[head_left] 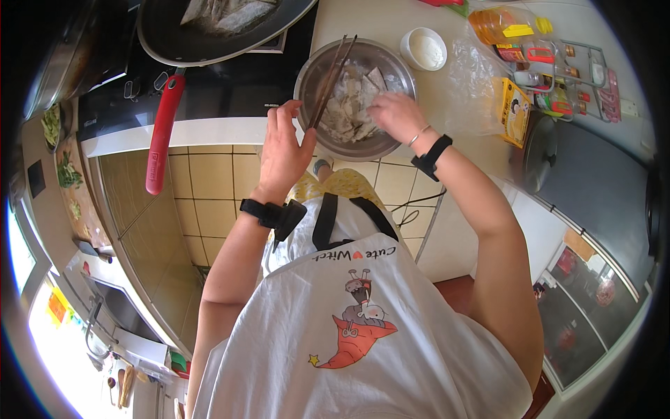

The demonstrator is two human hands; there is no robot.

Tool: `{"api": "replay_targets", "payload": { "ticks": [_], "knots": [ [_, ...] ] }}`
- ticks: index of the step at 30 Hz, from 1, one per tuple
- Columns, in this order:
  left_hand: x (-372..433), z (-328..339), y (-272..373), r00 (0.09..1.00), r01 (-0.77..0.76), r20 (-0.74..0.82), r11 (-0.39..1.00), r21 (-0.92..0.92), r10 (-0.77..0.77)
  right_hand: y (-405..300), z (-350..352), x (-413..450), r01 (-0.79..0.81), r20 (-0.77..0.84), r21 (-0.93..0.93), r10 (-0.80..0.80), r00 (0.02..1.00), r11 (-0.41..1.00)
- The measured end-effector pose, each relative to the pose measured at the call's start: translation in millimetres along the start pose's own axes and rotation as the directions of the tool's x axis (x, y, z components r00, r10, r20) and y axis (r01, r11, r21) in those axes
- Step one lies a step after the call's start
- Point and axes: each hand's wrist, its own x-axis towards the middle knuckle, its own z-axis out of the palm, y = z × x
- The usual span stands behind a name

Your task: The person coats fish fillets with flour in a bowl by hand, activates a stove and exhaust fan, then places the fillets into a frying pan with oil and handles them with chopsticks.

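A steel bowl (361, 152) holds floured pieces (348, 107), seemingly fish. Over its right side my right hand (395, 115) reaches in, fingertips at the pieces; whether it pinches one cannot be told. Dark chopsticks (331, 84) lean across the bowl's left part, tips over the far rim. My left hand (287, 149) is at the bowl's left rim, thumb near the chopsticks' lower ends and fingers apart. A small white bowl of white powder (425, 50) stands beyond on the right. At the upper left, a frying pan (172, 57) with a red handle (165, 133) holds similar pieces.
The pan sits over a black glass hob (220, 97). A clear plastic bag (471, 89), a yellow box (514, 112), an oil bottle (505, 25) and a rack of bottles (581, 63) are on the right. A glass lid (540, 152) stands nearby. A cutting board (78, 204) with chopped greens lies far left.
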Motion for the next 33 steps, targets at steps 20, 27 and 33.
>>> {"api": "replay_targets", "payload": {
  "ticks": [20,27,33],
  "knots": [
    [5,1,1,1.0,-0.023,0.015,1.0,0.014,0.023,-39,24,34,-0.684,0.002,0.369,0.735,0.678,0.629],
    [8,-3,1,0.999,-0.044,-0.011,0.999,-0.001,0.044,-53,38,39,-0.694,-0.066,0.37,0.763,0.643,0.617],
    [8,-5,6,0.999,-0.034,-0.014,0.999,-0.001,0.034,-51,43,43,-0.713,-0.104,0.335,0.776,0.622,0.616]
  ]
}}
